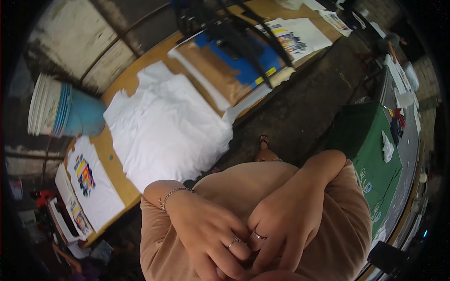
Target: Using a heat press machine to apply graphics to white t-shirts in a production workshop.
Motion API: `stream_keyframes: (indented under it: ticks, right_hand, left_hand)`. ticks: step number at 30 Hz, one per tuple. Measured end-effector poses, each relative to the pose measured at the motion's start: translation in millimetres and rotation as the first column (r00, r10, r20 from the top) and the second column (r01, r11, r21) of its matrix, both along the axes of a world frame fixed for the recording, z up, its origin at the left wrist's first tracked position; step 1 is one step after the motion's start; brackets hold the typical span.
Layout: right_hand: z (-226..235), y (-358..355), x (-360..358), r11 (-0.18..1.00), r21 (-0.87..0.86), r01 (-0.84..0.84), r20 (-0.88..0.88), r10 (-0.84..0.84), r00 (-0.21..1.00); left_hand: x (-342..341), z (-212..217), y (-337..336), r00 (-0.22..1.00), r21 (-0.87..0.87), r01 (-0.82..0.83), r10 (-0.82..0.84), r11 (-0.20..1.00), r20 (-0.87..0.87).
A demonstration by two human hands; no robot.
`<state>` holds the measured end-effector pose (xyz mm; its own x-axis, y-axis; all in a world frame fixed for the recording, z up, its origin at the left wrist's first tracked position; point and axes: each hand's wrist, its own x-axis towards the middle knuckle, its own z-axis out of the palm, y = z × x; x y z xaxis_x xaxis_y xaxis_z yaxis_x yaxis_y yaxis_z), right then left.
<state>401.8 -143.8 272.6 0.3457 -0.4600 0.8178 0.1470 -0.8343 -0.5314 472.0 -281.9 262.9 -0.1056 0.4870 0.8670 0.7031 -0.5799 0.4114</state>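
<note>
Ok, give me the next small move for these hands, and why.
I'd probably move the left hand away from the right hand toward the white cloth pile: both hands are together before the tan shirt, and the pile lies on the wooden table close by on the left.

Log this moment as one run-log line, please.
Left hand: beside right hand, fingers bent | Right hand: fingers bent | Held item: cannot tell | Around: white cloth pile on table, nested buckets
</note>
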Motion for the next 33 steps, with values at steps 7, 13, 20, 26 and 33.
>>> stream_keyframes:
  ticks: [7, 13, 20, 26, 33]
  right_hand:
    - [22.7, 122.3, -118.5, 0.797, -0.327, 0.508, -0.455, -0.604, 0.654]
    - [40.4, 227.9, -240.6, 0.384, -0.533, 0.754, -0.28, -0.921, 0.271]
    - [47.8, 308.5, -320.8, 0.571, -0.314, 0.758, -0.429, -0.798, 0.423]
    - [-58.0, 397.1, -335.0, 0.582, 0.649, 0.489, -0.271, -0.424, 0.864]
    - [-236.5, 570.5, -328.8, -0.82, -0.39, 0.419, -0.919, 0.321, -0.227]
  left_hand:
    - [-122.6, 17.9, 70.9, 0.921, -0.122, -0.226, 0.171, 0.966, -0.351]
    - [-245.1, 49.6, 146.6, 0.773, -0.016, -0.562, 0.519, 0.827, -0.366]
    - [-330.0, 52.5, 221.0, 0.83, -0.04, -0.498, 0.464, 0.866, -0.309]
    - [-335.0, -47.7, 275.7, 0.695, -0.359, 0.399, -0.022, 0.844, 0.719]
    - [-363.9, -255.7, 340.1, 0.313, -0.6, 0.124, 0.543, 0.79, 0.779]
